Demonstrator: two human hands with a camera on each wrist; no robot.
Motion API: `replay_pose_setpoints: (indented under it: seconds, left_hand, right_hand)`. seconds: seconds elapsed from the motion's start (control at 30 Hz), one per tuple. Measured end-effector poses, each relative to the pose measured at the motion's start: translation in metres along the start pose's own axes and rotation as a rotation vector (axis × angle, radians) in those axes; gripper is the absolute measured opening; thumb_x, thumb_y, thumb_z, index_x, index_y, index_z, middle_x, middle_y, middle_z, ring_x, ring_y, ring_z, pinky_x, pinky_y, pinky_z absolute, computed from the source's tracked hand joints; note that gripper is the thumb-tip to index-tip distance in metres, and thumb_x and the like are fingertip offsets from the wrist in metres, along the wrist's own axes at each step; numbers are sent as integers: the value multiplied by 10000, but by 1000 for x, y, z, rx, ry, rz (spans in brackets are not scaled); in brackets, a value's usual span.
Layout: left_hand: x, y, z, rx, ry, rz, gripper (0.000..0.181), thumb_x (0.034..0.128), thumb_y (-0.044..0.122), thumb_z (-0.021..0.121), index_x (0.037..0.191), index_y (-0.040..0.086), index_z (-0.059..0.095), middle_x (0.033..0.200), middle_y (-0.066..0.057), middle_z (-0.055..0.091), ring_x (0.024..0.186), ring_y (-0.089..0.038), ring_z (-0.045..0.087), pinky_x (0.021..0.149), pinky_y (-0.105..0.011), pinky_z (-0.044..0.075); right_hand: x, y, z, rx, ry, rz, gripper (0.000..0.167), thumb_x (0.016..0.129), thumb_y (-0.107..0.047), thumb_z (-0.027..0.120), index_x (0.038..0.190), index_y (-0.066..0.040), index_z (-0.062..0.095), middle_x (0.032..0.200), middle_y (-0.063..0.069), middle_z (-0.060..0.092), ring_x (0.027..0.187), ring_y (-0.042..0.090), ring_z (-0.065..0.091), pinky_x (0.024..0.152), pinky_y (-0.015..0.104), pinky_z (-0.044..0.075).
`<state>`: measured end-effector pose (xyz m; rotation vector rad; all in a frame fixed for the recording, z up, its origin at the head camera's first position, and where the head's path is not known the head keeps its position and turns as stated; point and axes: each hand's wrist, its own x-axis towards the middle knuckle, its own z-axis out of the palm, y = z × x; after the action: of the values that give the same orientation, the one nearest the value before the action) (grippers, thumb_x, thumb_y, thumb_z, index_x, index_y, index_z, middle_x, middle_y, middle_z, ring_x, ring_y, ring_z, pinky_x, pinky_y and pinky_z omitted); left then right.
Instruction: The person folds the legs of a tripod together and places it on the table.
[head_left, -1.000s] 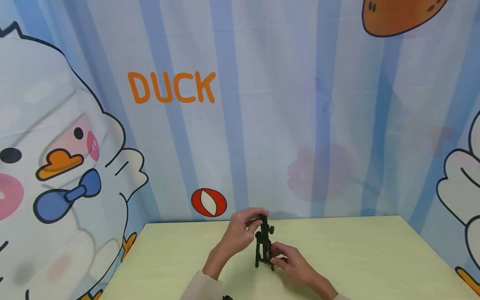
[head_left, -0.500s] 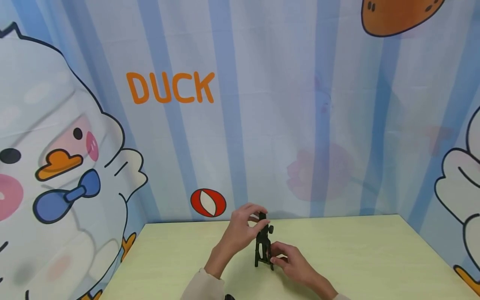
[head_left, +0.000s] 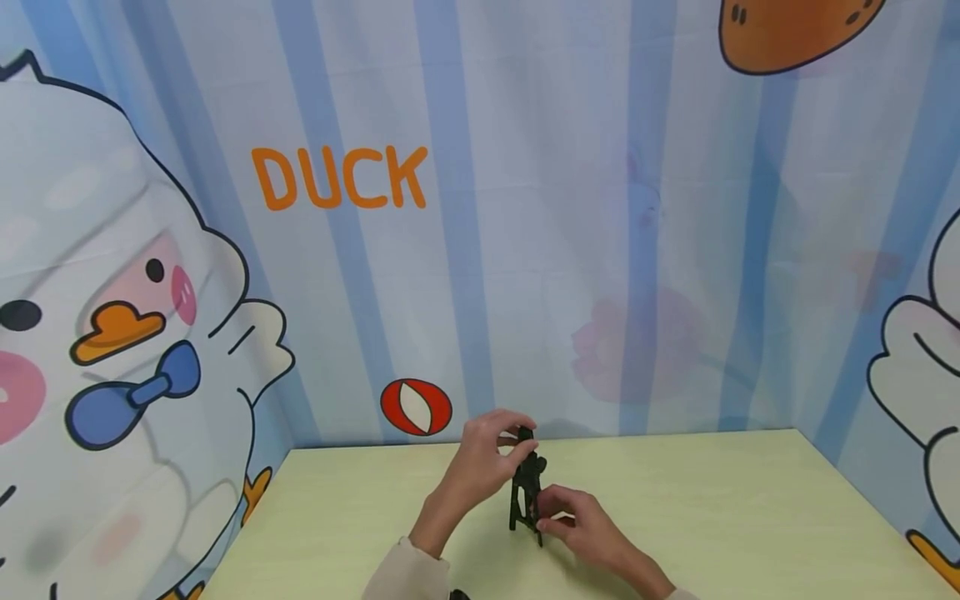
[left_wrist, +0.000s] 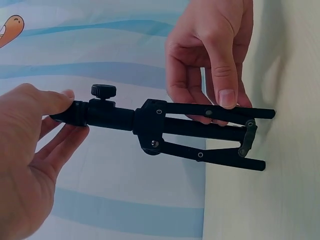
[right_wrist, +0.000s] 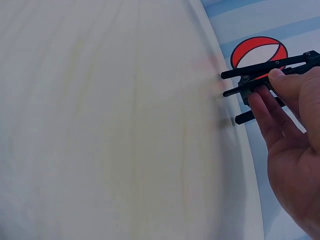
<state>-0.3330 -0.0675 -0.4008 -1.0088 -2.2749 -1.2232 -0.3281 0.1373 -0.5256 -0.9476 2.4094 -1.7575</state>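
A small black mini tripod (head_left: 527, 479) stands upright on the table in the head view, its legs only slightly spread. My left hand (head_left: 480, 458) pinches its top end between thumb and fingers. Lower down, my right hand (head_left: 588, 527) holds one leg between thumb and fingers. In the left wrist view the tripod (left_wrist: 195, 129) lies sideways across the picture, showing a round knob (left_wrist: 103, 91) near the top and hinged braces between the legs. The right wrist view shows the leg ends (right_wrist: 235, 74), with the right thumb pressed on one leg.
The pale yellow table (head_left: 720, 500) reaches back to a blue striped curtain (head_left: 540, 208) with duck prints. A small dark object (head_left: 459, 595), mostly cut off, shows at the bottom edge beside the left sleeve (head_left: 408, 571).
The left thumb has shifted lower and to the right on the tripod's top. The tripod has turned slightly, and the leg in my right hand has moved a little left and toward me.
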Motion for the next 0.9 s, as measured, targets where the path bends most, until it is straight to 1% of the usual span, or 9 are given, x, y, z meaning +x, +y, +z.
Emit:
replay_pose_setpoints:
  seconds: [0.1,0.23,0.37,0.43,0.53,0.63,0.8,0.9]
  left_hand:
    - [-1,-1,0,-13,2,11,193,949,29,755,1137,65,739,1095,-72,715,944,-193,712,837,-303,623]
    - [-3,-2,0,-27,10,31,224,938,-3,754,1154,53,731,1105,-100,717,958,-211,713,842,-324,627]
    - [-3,-4,0,-38,12,47,234,934,-18,752,1158,44,727,1108,-131,715,965,-227,712,849,-325,626]
    - [-4,-4,1,-42,14,45,232,936,-10,753,1159,49,728,1107,-112,716,968,-224,712,852,-315,623]
    - [-4,-4,1,-48,18,38,227,939,1,755,1157,60,731,1104,-79,718,967,-214,715,853,-302,620]
    - [-4,-5,1,-58,16,34,225,941,11,757,1159,62,731,1104,-72,718,970,-212,717,853,-307,621]
    - [-4,-6,0,-69,21,32,226,941,14,757,1161,57,731,1113,-115,721,980,-211,717,850,-288,618]
    - [-4,-7,1,-79,20,22,217,943,19,758,1155,57,732,1113,-110,721,985,-196,716,845,-271,615]
  right_hand:
    - [-1,0,-1,10,17,-5,131,969,-12,707,1096,-18,680,1015,130,708,948,187,699,788,275,616]
    - [-2,1,-3,-18,86,3,123,958,10,714,1073,-17,682,999,145,713,927,240,709,729,268,610]
    - [-1,4,-3,-62,172,47,133,962,-12,723,1079,-43,666,996,110,700,933,240,703,713,261,600]
    - [0,5,-3,-73,201,70,140,963,-61,741,1081,-58,666,990,83,697,934,204,700,734,255,602]
    - [2,6,0,-76,225,89,170,954,-159,775,1063,-70,680,965,41,701,925,189,705,775,238,605]
    - [4,6,2,-104,238,87,190,940,-223,797,1013,-84,691,925,9,706,892,163,712,774,222,602]
    - [8,4,4,-159,261,66,147,953,-236,784,967,-120,696,891,-27,706,861,146,714,746,225,604]
    - [9,4,5,-181,273,59,123,967,-234,769,960,-130,704,886,-44,712,851,136,714,739,235,607]
